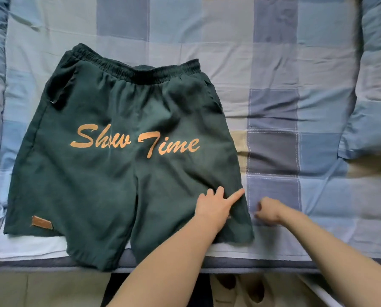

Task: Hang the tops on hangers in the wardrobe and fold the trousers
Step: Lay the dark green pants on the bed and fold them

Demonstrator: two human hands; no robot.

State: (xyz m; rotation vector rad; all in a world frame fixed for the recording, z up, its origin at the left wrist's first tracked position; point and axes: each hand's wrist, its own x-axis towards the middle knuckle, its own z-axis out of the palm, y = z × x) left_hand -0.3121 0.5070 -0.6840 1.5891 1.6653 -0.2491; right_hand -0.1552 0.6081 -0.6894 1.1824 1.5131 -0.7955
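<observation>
— So, what's nearest?
— Two bare forearms reaching over the bed edge. The left hand (216, 207) rests on the dark green cotton shorts (123, 156), forefinger straight, other fingers curled, gripping nothing I can see.
— And the right hand (269, 210)?
— Loosely curled on the blue checked patchwork bedspread (295, 85), just beside the shorts' leg hem; whether it pinches cloth, I can't tell.
— The shorts?
— Spread flat, waistband farthest, orange "Show Time" lettering (134, 140) across them.
</observation>
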